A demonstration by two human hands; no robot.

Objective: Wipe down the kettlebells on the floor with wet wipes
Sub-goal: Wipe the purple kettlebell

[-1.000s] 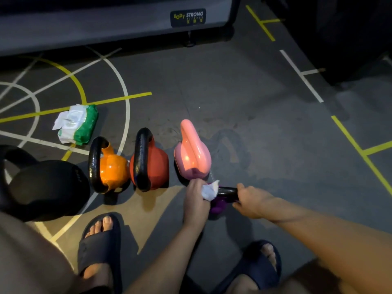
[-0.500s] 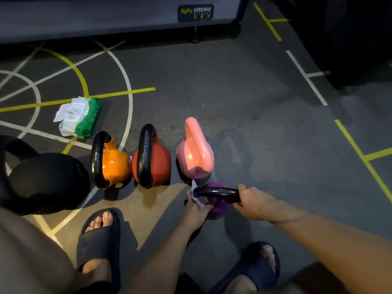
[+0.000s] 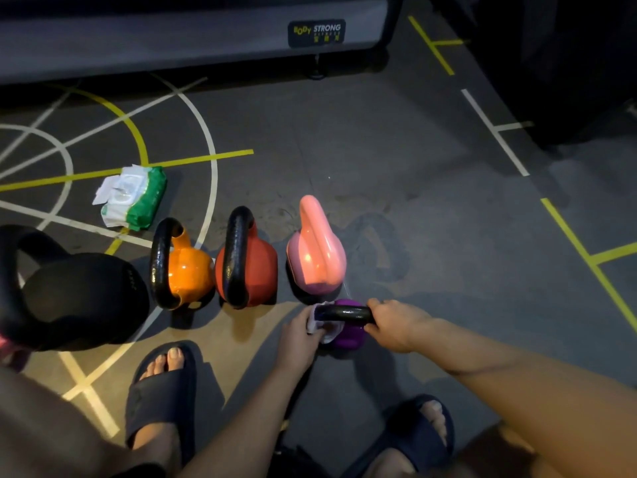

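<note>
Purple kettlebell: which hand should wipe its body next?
Left. The left hand holds the wet wipe against the purple kettlebell; the right hand's grip is on its black handle, steadying it.

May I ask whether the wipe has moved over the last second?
Yes: the wipe dropped from over the purple kettlebell's handle to under it, away from the pink kettlebell.

Pink kettlebell (image 3: 315, 250) is crowding purple kettlebell (image 3: 350, 339) on far side, red kettlebell (image 3: 255, 267) standing to left. Floor (image 3: 482, 270) on rt is lying open
</note>
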